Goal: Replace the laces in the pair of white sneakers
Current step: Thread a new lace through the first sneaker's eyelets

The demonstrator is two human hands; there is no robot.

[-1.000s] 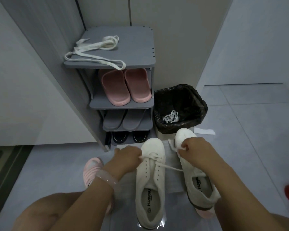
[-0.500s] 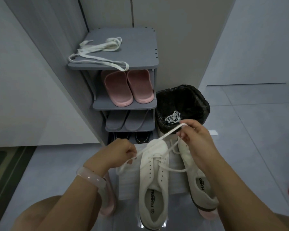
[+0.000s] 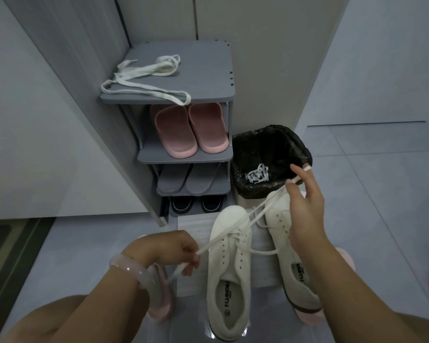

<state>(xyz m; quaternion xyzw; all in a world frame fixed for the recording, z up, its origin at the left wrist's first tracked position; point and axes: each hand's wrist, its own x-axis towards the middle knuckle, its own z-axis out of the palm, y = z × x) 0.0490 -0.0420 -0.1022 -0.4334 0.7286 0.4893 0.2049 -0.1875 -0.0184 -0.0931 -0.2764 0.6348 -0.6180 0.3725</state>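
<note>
Our left hand [image 3: 174,253] has fingers curled, pinching one end of the lace [image 3: 235,230] low and left of the left sneaker [image 3: 229,266]. Our right hand [image 3: 305,206] is raised up and right, thumb and forefinger pinching the other end, remaining fingers spread loose. The lace runs taut on a diagonal, lower-left to upper-right, crossing the front eyelets of the left sneaker, so the crossing point sits between our hands, nearer the left one.

That sneaker lies straight ahead, long axis running away from us, toe toward the rack [image 3: 174,95], heel nearest. Most eyelets look empty, so we judge lacing as just begun; next crossings go back toward us along that axis. The right sneaker [image 3: 290,246] sits just beside it, under our right forearm, a loose lace across its front.

Further out: a spare lace [image 3: 144,78] on top of the rack, well away from both hands, and a lace in the bin [image 3: 270,157] lined in black, probably discarded.
</note>
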